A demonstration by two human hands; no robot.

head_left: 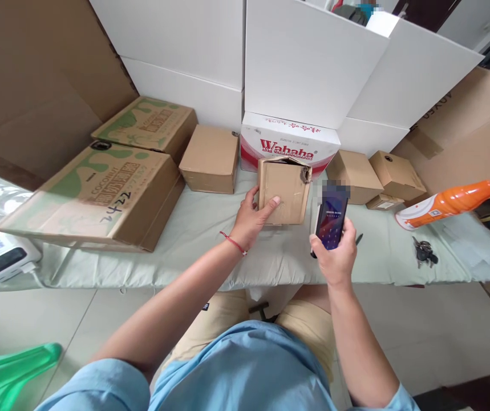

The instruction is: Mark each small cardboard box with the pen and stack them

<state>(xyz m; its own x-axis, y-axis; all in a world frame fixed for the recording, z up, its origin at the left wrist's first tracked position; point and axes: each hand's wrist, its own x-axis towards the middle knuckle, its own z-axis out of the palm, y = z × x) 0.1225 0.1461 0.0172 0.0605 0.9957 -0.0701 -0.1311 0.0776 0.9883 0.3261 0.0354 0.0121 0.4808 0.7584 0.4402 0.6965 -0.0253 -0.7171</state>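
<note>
My left hand point(256, 220) grips a small brown cardboard box point(287, 191) by its left side, thumb across the near face. The box is tilted up, and its top edge gapes a little by a dark torn corner. In my right hand point(339, 251) is a smartphone point(331, 220), its lit screen facing me with what looks like a keypad, partly blurred. The phone is just right of the box, apart from it. Behind the box stands a white and red Wahaha carton point(290, 137), its lower part hidden.
Two printed coconut cartons point(142, 188) and a plain box point(210, 154) stand on the left. On the right are more brown boxes point(356, 171), an orange bottle point(458, 202), keys point(425, 251) and clear plastic point(476, 245). A white device point(0, 251) sits at the left edge. White panels point(304, 63) rise behind.
</note>
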